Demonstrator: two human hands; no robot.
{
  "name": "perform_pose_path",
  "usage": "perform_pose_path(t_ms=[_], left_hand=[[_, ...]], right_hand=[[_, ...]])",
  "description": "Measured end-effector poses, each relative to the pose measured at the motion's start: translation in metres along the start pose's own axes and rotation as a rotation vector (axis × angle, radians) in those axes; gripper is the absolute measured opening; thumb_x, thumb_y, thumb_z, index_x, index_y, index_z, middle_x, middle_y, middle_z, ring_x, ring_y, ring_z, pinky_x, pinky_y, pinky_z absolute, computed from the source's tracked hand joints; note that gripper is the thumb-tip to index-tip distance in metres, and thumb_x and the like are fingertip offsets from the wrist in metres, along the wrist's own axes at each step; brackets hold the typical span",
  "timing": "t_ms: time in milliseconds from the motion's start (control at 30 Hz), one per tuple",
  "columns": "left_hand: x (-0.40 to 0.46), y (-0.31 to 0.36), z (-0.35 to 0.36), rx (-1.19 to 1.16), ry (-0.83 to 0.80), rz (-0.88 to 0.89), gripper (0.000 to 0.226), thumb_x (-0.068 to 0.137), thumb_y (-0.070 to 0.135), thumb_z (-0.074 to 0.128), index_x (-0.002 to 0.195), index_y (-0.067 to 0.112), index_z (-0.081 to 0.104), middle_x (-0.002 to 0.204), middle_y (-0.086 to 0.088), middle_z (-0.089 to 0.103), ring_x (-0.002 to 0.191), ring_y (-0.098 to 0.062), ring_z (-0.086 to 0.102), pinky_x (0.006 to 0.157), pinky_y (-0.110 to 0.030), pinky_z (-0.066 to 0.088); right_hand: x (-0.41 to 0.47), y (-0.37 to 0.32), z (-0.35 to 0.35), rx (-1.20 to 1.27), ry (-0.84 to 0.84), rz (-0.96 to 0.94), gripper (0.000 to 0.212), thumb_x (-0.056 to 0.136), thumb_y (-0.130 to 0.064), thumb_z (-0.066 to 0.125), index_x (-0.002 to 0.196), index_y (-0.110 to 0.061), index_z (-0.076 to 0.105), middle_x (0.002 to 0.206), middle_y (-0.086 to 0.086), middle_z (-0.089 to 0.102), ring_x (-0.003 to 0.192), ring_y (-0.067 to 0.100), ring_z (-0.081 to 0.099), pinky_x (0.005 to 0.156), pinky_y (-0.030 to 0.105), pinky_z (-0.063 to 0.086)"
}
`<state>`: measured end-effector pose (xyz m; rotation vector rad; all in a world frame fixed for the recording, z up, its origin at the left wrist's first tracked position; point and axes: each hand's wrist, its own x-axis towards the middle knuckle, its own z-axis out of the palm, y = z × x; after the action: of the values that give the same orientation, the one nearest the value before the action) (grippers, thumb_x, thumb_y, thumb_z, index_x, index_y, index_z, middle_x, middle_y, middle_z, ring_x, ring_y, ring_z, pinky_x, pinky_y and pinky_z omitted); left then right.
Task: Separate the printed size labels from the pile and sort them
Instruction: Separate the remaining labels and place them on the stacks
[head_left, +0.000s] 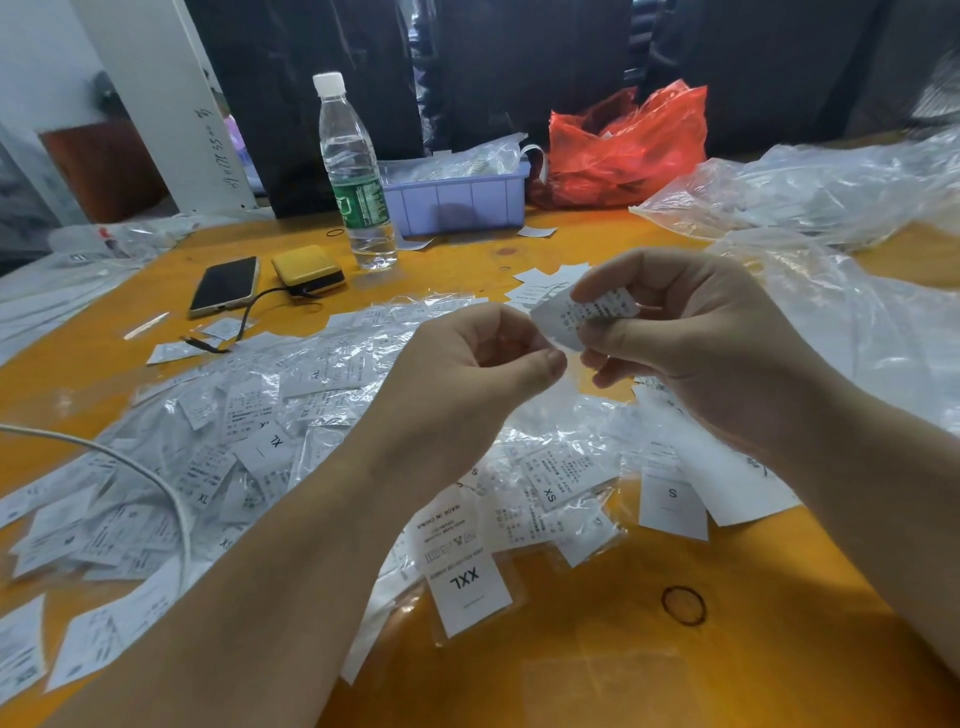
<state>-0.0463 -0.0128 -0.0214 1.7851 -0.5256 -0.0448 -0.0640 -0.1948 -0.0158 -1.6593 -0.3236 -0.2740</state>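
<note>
White paper, one printed label (582, 314), sits pinched in the right hand (691, 327) above the desk's (727, 649) middle pile (249, 415); the left hand (467, 374) curls at its corner (grip unclear). Best read the size before setting it down.

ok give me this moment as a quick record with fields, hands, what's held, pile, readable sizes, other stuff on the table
right hand: pinches a printed label above the table
left hand: fingers curled beside that label; contact unclear
pile of labels: spread on the orange table, many in clear sleeves
readable sizes: XXL label, S label
other items: water bottle, phone, purple tray, red bag
</note>
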Motion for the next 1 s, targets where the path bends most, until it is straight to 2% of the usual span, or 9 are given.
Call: perform_pose_path(t_ms=[200,500,667,767,867,1000], left_hand=[[0.001,-0.0002,-0.0015,-0.065,0.008,-0.022,0.006,0.084,0.012,0.072,0.089,0.016,0.071,0.072,0.007,0.067,0.066,-0.007,0.059,0.065,-0.023,0.05],[0.002,-0.0002,-0.0006,-0.109,-0.015,-0.062,0.011,0.081,0.015,0.073,0.092,0.015,0.07,0.072,0.006,0.068,0.064,-0.008,0.059,0.064,-0.022,0.053],[0.002,0.0003,-0.0009,-0.127,-0.03,-0.087,0.023,0.078,0.019,0.074,0.098,0.01,0.07,0.08,-0.001,0.07,0.066,-0.01,0.059,0.067,-0.026,0.054],[0.0016,-0.0004,-0.001,-0.087,-0.026,-0.076,0.018,0.081,0.015,0.073,0.099,0.012,0.07,0.079,0.001,0.07,0.068,-0.01,0.06,0.07,-0.029,0.054],[0.0016,-0.002,-0.0009,-0.042,-0.028,-0.055,0.016,0.083,0.014,0.074,0.098,0.014,0.07,0.076,0.003,0.069,0.068,-0.009,0.06,0.068,-0.027,0.053],[0.0004,-0.0025,-0.0007,-0.017,-0.073,-0.044,0.016,0.084,0.012,0.073,0.098,0.016,0.069,0.074,0.007,0.069,0.066,-0.004,0.061,0.063,-0.018,0.05]], right_hand=[[-0.0003,-0.0006,0.0006,-0.054,-0.033,0.009,0.022,0.082,0.01,0.067,0.088,-0.01,0.07,0.077,0.004,0.067,0.062,0.018,0.065,0.058,0.029,0.057],[0.0001,0.0019,0.0016,-0.149,-0.011,-0.055,0.022,0.082,0.009,0.068,0.086,-0.012,0.071,0.077,0.006,0.067,0.06,0.017,0.064,0.057,0.029,0.056],[-0.0004,0.0037,0.0023,-0.164,-0.014,-0.07,0.018,0.082,0.009,0.067,0.088,-0.008,0.071,0.078,0.008,0.067,0.062,0.021,0.063,0.057,0.032,0.056],[-0.0006,0.0035,0.0027,-0.169,-0.037,-0.059,0.018,0.082,0.01,0.066,0.09,-0.005,0.07,0.082,0.015,0.068,0.064,0.024,0.063,0.057,0.033,0.056],[-0.0011,0.0029,0.0029,-0.183,-0.053,-0.061,0.018,0.082,0.011,0.066,0.089,-0.006,0.07,0.084,0.018,0.068,0.064,0.025,0.063,0.058,0.034,0.056],[-0.0009,0.0024,0.0024,-0.191,-0.028,-0.072,0.02,0.082,0.011,0.065,0.087,-0.008,0.071,0.084,0.015,0.068,0.062,0.023,0.063,0.057,0.031,0.056]])
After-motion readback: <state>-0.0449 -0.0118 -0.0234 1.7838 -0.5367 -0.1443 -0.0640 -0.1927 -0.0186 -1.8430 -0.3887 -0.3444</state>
